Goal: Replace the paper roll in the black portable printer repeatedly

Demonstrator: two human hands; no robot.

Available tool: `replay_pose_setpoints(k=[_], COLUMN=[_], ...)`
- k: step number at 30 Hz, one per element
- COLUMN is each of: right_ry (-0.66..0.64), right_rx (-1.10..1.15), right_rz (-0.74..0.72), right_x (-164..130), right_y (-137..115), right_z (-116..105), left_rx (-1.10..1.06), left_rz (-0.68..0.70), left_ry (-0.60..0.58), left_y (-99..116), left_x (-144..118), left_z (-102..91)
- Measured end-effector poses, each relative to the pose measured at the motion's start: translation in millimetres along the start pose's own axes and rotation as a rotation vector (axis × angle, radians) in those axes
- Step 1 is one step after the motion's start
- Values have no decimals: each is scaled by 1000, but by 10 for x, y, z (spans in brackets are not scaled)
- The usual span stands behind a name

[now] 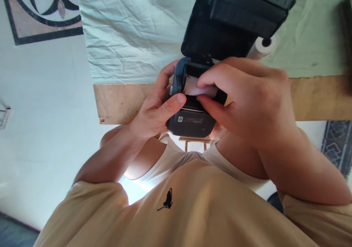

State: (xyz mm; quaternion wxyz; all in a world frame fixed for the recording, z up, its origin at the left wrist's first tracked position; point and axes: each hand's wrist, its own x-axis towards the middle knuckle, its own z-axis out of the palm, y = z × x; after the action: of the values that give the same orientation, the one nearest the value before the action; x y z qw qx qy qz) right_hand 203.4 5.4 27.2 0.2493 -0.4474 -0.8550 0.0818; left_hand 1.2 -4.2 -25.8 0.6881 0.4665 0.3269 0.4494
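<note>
A small dark label printer (pixel 192 124) is held above the table's near edge, its hinged lid (pixel 217 30) swung up and away from me. My left hand (pixel 158 109) grips the printer's left side, thumb on the front rim and fingers behind. Inside the open compartment lies a white paper roll (pixel 192 85). The thumb and fingers of my right hand (pixel 244 96) pinch at this roll from the right; their tips partly cover it. Behind my right hand, another white paper roll (pixel 265 46) stands on the cloth, partly hidden by the lid and hand.
A pale green cloth (pixel 129 34) covers the table, with a bare wooden edge (pixel 118 102) nearest me. A dark object (pixel 346 38) sits at the right border. Below the table, a wooden stool (pixel 192 139) shows between my legs. White floor lies at left.
</note>
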Motion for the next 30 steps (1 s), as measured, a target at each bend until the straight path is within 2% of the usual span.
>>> replay_pose_setpoints(k=[6,11,15,20,23,27,30], right_ry=[35,89,151,255,247,150,106], right_rx=[-39,-22,20,105,193,226,224], right_rz=[-6,-16,-25,-133,-213,-288,-321], right_x=[2,-16,-22,-51,-81,-109,-111], right_y=[-8,6,7,-17,-34,-47,-52], right_z=[38,59,67,43,26,30,48], left_rx=[-39,-57,-76,-120,-146,-137,-80], left_rz=[28,-53,-11,15,-7,7,-36], left_ry=[-3,7,-19,-51,-56,-104,-119], left_y=[22,68,26,17,18,-37,-67], left_x=[3,-8,-12,2,5,19,41], left_z=[8,24,10,28,19,-86,-150])
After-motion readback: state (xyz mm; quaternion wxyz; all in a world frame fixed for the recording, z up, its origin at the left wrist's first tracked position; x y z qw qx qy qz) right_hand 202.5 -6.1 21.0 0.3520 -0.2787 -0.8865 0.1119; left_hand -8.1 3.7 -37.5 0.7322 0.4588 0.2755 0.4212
